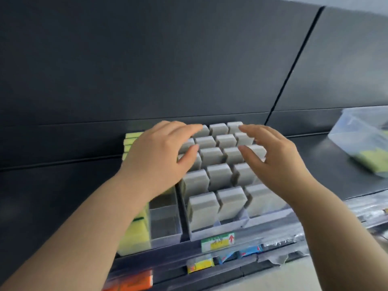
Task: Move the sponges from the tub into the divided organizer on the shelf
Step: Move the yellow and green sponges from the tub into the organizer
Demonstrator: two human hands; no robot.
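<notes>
A clear divided organizer (218, 228) stands on the dark shelf, its lanes packed with upright grey sponges (219, 176) in rows. Yellow-green sponges (134, 238) fill the lane at its left, and one clear lane (165, 217) between them holds nothing at its front. My left hand (159, 156) hovers over the left rows with fingers spread and relaxed, holding nothing. My right hand (277, 162) is spread over the right rows, fingertips close to the grey sponge tops. A clear plastic tub (361, 133) with yellow-green sponges inside sits at the far right of the shelf.
A dark back panel (168, 59) rises right behind the organizer. Price labels (217, 241) hang on the shelf's front edge. Below it, an orange pack (134, 282) and blue and yellow packs lie on a lower level. Bare shelf lies between organizer and tub.
</notes>
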